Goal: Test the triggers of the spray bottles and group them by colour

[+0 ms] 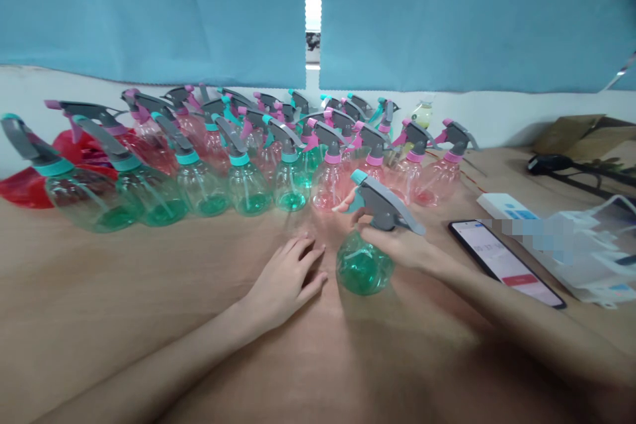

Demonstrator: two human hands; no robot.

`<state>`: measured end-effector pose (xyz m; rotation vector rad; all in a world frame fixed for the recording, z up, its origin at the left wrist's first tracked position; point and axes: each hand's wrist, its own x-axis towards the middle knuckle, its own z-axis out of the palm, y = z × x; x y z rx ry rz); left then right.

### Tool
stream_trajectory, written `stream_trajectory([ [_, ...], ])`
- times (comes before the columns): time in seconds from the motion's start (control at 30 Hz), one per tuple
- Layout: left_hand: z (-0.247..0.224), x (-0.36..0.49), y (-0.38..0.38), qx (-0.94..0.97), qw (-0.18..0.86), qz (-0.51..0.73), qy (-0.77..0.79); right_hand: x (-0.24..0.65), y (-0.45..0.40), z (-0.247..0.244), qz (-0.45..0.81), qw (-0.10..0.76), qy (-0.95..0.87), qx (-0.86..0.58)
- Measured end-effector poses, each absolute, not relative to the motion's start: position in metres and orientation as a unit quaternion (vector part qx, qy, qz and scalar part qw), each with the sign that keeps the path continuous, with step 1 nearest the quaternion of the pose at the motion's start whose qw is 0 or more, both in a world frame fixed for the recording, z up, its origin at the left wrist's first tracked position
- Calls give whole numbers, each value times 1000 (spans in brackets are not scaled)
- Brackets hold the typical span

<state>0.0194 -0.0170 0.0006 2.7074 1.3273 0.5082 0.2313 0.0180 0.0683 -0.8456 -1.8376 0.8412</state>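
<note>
Left hand (283, 281) is lying palm down on the bench (218, 371), grip loose, fingers apart and slightly bent, forearm slanting in from lower left. Right hand (392, 244) is holding its grip clamped around the neck of a green spray bottle (365, 269), near the left fingertips; forearm is reaching in from lower right. Beyond, more spray bottles (250, 193) are standing in rows.

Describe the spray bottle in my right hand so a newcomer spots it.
On the brown table, look in front of the rows of spray bottles for the right hand. It holds a green spray bottle with a turquoise nozzle. Only this one is gripped.
</note>
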Motion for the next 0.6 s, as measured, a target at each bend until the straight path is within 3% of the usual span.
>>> stream_trajectory([
  [0.6,-2,18,-16,885,41,173,430,232,16,58,268,441,-744,-424],
])
